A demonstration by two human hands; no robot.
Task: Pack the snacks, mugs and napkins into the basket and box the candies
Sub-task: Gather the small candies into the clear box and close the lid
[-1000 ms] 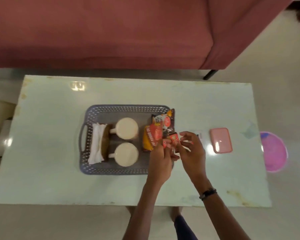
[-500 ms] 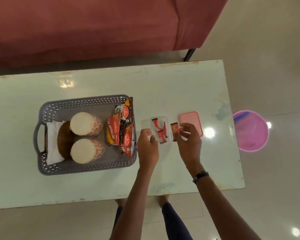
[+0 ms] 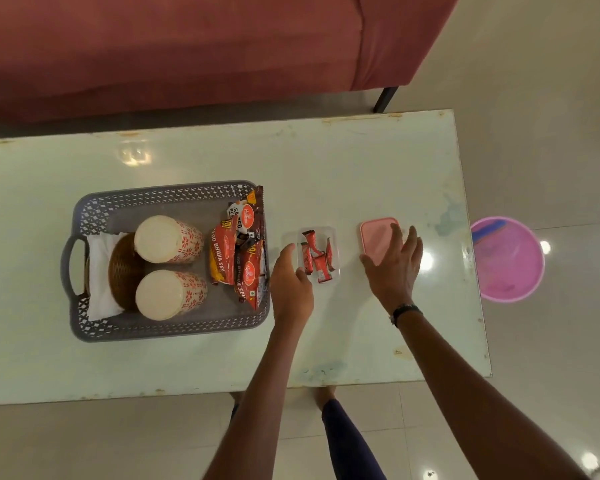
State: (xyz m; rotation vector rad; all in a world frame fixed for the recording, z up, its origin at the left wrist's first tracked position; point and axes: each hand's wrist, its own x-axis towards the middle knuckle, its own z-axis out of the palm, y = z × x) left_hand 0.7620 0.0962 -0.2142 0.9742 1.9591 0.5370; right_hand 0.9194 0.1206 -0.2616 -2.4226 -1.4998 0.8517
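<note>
A grey lattice basket (image 3: 160,195) stands on the table's left half. It holds two white mugs with red pattern (image 3: 167,239) (image 3: 169,294), a white napkin (image 3: 99,275) on a wicker holder, and red snack packets (image 3: 238,249). To its right a clear box (image 3: 318,230) contains several red candies (image 3: 316,258). My left hand (image 3: 290,285) rests against the box's left side, fingers loosely curled. My right hand (image 3: 394,263) is spread over the near right part of the pink lid (image 3: 376,237), which lies flat on the table.
The pale table (image 3: 326,161) ends just right of the lid. A pink bucket (image 3: 508,259) sits on the floor past that edge. A red sofa (image 3: 187,46) runs along the far side. My legs show below the near edge.
The candy my right hand held half a second ago now lies in the clear box. My right hand has moved right onto the pink lid. My left hand stays beside the box.
</note>
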